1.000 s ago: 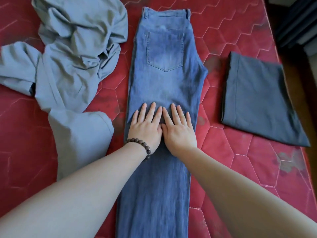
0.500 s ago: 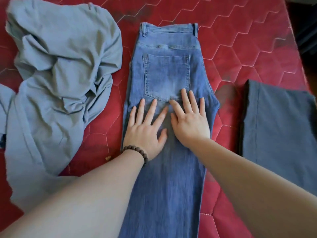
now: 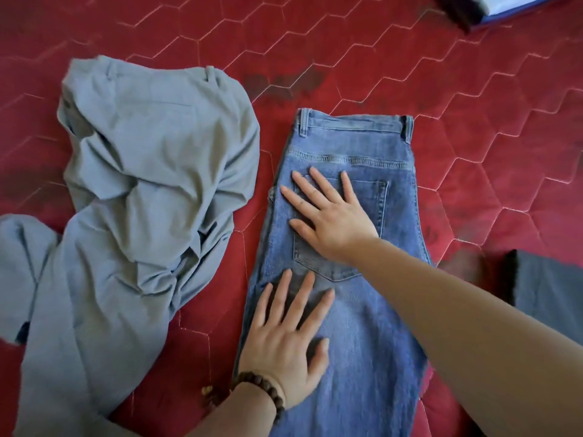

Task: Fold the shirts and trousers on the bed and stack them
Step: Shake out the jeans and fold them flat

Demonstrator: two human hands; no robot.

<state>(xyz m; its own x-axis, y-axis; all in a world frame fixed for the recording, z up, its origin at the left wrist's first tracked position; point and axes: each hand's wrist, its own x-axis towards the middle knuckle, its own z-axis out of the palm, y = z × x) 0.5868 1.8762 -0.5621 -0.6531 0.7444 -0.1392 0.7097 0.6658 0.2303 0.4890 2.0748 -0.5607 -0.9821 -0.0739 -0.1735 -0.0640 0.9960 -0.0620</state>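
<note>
Smoothing the jeans (image 3: pixel 356 310) seems to be the step in hand: they lie lengthwise on the red bed (image 3: pixel 473 105), folded leg over leg with the back pocket up and the waistband at the far end, likely so that creases can be pressed out before the next fold. The right hand (image 3: pixel 328 216) lies flat on the pocket, fingers straight and spread, gripping nothing. The left hand (image 3: pixel 284 339), with a bead bracelet (image 3: pixel 262 389) at the wrist, presses flat just below the pocket, fingers likewise spread and holding nothing. Left of the jeans sprawl crumpled grey trousers (image 3: pixel 142 200), not yet folded. Right of the jeans, near the frame edge, a dark folded garment (image 3: pixel 549 288) probably starts the stack.
</note>
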